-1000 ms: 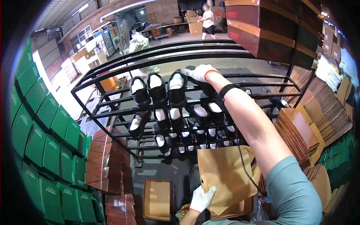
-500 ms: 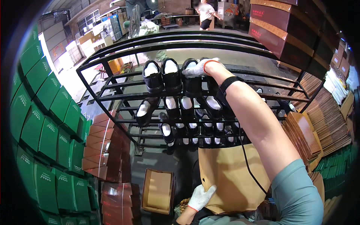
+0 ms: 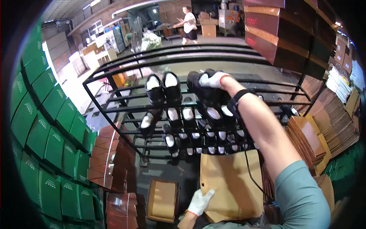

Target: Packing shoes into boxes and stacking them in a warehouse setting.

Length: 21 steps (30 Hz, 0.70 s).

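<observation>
My right hand (image 3: 213, 80), in a white knitted glove with a red cuff, reaches to the top of a black metal rack (image 3: 152, 65). Its fingers are closed over a pair of black shoes (image 3: 207, 95), which are pressed together and partly hidden by the glove. To their left, another black pair with white insoles (image 3: 163, 89) rests on the same tier. My left hand (image 3: 200, 202), gloved alike, pinches the left edge of a flat tan sheet (image 3: 232, 183), paper or cardboard, low in front of me. A small dark hole shows near that edge.
Lower tiers hold several more black shoes (image 3: 170, 140). Green boxes (image 3: 38, 141) are stacked at left beside brown boxes (image 3: 101, 164). An open box (image 3: 162, 200) sits on the floor. Dark red cartons (image 3: 267, 34) and flattened cardboard (image 3: 324, 118) fill the right. Another person (image 3: 189, 24) stands beyond the rack.
My right hand has shifted slightly right, and the shoes under it have come together, away from the left pair. The far person has moved left. My left hand still pinches the sheet.
</observation>
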Motion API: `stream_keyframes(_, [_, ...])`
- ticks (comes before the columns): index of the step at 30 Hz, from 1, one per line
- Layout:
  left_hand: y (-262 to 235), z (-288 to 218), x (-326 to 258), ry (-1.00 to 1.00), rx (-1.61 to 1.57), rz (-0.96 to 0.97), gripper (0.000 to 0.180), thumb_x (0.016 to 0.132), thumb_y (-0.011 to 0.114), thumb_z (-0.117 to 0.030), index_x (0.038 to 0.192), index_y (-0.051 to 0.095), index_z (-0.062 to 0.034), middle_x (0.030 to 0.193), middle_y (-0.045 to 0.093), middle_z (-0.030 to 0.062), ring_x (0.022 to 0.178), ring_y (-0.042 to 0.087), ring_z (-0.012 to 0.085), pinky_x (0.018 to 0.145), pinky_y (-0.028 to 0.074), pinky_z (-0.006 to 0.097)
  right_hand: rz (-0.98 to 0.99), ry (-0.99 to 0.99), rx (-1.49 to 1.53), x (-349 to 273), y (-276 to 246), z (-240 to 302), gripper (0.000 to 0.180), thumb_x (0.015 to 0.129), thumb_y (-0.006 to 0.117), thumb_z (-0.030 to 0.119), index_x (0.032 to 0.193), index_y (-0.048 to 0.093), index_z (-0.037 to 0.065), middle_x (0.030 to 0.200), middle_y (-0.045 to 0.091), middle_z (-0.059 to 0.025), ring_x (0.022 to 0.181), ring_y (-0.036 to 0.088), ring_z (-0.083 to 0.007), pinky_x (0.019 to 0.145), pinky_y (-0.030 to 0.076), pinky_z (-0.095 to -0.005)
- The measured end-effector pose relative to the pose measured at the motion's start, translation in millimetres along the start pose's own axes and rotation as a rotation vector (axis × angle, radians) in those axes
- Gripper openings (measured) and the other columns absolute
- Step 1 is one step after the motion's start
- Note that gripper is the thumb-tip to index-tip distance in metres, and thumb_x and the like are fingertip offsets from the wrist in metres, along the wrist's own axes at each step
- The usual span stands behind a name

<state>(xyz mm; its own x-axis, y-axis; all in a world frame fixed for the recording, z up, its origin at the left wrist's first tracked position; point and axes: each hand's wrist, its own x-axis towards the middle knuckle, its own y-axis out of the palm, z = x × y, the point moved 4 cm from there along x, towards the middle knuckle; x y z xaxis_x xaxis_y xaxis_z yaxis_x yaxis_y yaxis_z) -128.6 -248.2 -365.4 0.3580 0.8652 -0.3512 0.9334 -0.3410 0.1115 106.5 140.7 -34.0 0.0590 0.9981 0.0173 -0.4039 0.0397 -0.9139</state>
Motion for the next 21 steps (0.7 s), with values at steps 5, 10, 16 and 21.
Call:
stream_keyframes(5, [-21.4, -32.1, -8.3, -0.013, -0.089, -0.086, 0.036, 0.108, 0.072, -0.021, 0.133, 0.074, 0.0038, 0.121, 0.079, 0.0073, 0.104, 0.072, 0.0153, 0.092, 0.059, 0.036, 0.084, 0.011, 0.472, -139.4, -15.1, -70.8, 0.069, 0.097, 0.072, 0.067, 0.105, 0.082, 0.000, 0.088, 0.080, -0.0116, 0.078, 0.074, -0.0200, 0.076, 0.058, -0.0337])
stream_keyframes(10, [-35.4, -32.6, 14.5, -0.023, -0.192, -0.091, 0.035, 0.107, 0.070, -0.016, 0.136, 0.071, 0.0026, 0.120, 0.079, 0.0074, 0.105, 0.075, 0.0174, 0.093, 0.060, 0.035, -0.247, 0.097, 0.375, -341.1, -3.9, -141.6, 0.038, 0.111, 0.064, 0.034, 0.099, 0.075, -0.001, 0.080, 0.072, -0.0101, 0.073, 0.063, -0.0135, 0.072, 0.054, -0.0342])
stream_keyframes(16, [41.6, -116.6, -24.3, -0.082, -0.147, 0.186, 0.033, 0.106, 0.070, -0.019, 0.130, 0.070, 0.0038, 0.110, 0.073, 0.0047, 0.099, 0.067, 0.0114, 0.087, 0.055, 0.031, -0.060, 0.162, 0.324, -470.8, 49.6, -177.4, 0.040, 0.083, 0.091, 0.025, 0.119, 0.082, 0.010, 0.134, 0.066, -0.0212, 0.131, 0.064, -0.0394, 0.115, 0.051, -0.0461])
stream_keyframes(21, [180.3, 9.6, -6.3, -0.452, -0.231, 0.411, 0.096, 0.106, 0.070, -0.038, 0.173, 0.019, 0.0075, 0.125, 0.077, 0.0256, 0.126, 0.071, 0.0335, 0.102, 0.057, 0.042, -0.106, -0.133, 0.325, -457.1, 2.2, -148.0, 0.070, 0.075, 0.072, 0.000, 0.144, 0.063, 0.004, 0.144, 0.066, -0.0213, 0.129, 0.068, -0.0419, 0.123, 0.046, -0.0460])
